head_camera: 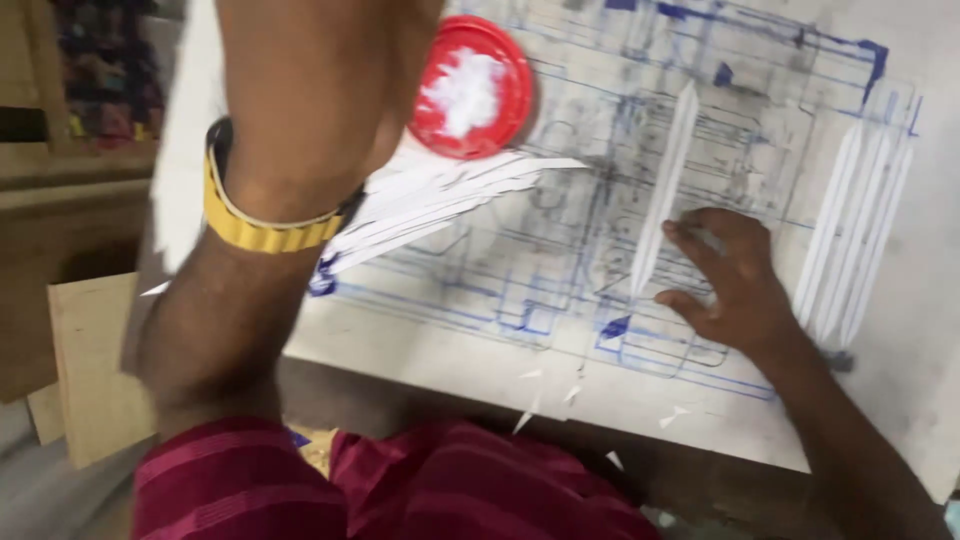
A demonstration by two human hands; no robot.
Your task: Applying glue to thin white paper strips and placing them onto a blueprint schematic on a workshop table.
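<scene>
Currently a strip (662, 190) is pinned flat by the right hand (735, 285), fingers spread; left hand (330, 60) raised, grip hidden; glue (470, 88) likely needed next.

White worktop (450, 350) filled most of the view, w/ blue line markings and grey smudges across it; its front edge ran diagonally from lower left to lower right. Small white scraps lay near that edge. To the left, a pale plywood offcut (95, 370) stood below the worktop level, w/ a smaller piece just beside it at bottom left. Behind it, brown wooden furniture (70, 200), prob. shelving or a bench, w/ a horizontal ledge. Upper left corner: blurred, dark, multicoloured items (100, 70), too soft to identify. Grey floor patch (40, 500) at bottom left. Light was even, no hard shadows.
</scene>
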